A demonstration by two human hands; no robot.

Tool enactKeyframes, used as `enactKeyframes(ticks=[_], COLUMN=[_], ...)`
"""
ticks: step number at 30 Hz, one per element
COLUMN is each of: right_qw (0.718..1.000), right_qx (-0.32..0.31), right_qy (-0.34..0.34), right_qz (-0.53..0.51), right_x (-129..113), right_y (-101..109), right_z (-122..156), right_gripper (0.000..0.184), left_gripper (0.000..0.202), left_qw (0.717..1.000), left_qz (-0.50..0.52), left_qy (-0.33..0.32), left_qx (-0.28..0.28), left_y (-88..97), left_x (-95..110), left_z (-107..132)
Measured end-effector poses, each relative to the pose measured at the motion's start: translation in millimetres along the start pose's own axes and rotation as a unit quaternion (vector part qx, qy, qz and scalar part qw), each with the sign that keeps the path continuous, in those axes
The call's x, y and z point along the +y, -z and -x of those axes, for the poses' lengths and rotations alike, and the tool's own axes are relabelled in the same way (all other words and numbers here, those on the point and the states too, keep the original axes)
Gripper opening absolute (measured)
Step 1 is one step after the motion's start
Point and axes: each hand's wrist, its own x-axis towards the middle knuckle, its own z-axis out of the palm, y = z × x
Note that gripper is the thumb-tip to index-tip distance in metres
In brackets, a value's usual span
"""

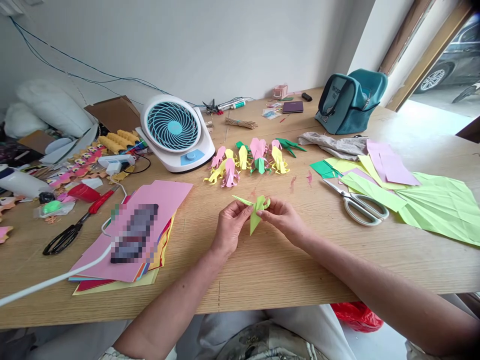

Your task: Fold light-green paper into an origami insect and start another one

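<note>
My left hand (229, 227) and my right hand (284, 216) both pinch a small light-green folded paper figure (256, 213) just above the wooden table (285, 265). The paper has a pointed tip hanging down and a thin flap sticking out to the left. My fingers are closed on its top from either side. Beyond my hands lies a cluster of finished folded figures (245, 162) in pink, yellow and green.
A stack of coloured paper sheets (150, 235) lies at left with black-and-red scissors (75, 227) beside it. White-handled scissors (358, 202) rest on green and pink sheets (431, 200) at right. A small white fan (174, 131) and a teal bag (348, 100) stand farther back.
</note>
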Motion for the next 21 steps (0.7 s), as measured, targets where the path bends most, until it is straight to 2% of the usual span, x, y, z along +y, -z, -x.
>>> enactKeyframes(ticks=[7,10,13,16,21], right_qw=[1.0,1.0,0.999,0.999,0.999], right_qx=[0.024,0.029,0.028,0.02,-0.01], right_qy=[-0.002,0.002,-0.009,-0.026,-0.043], right_qz=[0.005,0.005,0.018,0.018,0.022], right_x=[2.1,0.3,-0.3,0.2,-5.4], right_y=[0.4,1.1,3.3,7.5,14.7], right_z=[-1.6,-0.9,-0.3,0.2,3.9], right_gripper=[0.038,0.037,0.036,0.035,0.031], left_gripper=[0.027,0.024,0.02,0.017,0.014], left_qw=[1.0,0.999,0.994,0.978,0.917], left_qz=[-0.019,-0.047,-0.089,-0.158,-0.302], left_qy=[0.015,-0.003,-0.057,-0.125,-0.229], left_qx=[-0.005,-0.01,-0.022,-0.062,-0.126], left_y=[2.2,3.7,5.0,7.9,15.5], left_x=[-6.2,-4.4,1.1,8.4,22.3], left_z=[0.3,-0.5,-1.6,-2.9,-4.5])
